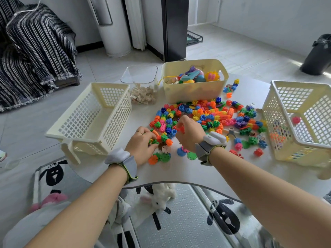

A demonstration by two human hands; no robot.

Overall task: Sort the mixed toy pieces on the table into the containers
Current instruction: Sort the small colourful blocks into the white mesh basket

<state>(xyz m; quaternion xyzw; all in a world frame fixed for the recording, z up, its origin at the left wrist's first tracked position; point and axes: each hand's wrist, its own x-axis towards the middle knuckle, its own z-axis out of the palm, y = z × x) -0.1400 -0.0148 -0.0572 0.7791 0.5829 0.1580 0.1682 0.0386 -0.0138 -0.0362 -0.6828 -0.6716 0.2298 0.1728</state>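
Both hands work the near edge of the pile (206, 117) on the bench (179, 172): left hand (141, 147) fingers curled on several pieces, right hand (188, 133) pinching an orange piece (partly hidden). Best gather one kind before carrying to a basket (86, 138).

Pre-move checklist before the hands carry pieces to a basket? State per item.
1. Left hand has pieces: ok, fingers closed on a cluster of orange and green pieces.
2. Right hand has a piece: cannot tell, something red shows at the fingers.
3. Left basket has room: ok, looks empty.
4. Right basket has room: ok, a few pieces inside.
5. Pile still unsorted: not ok, many pieces remain.
6. Solid bin has room: cannot tell, toys reach the rim.
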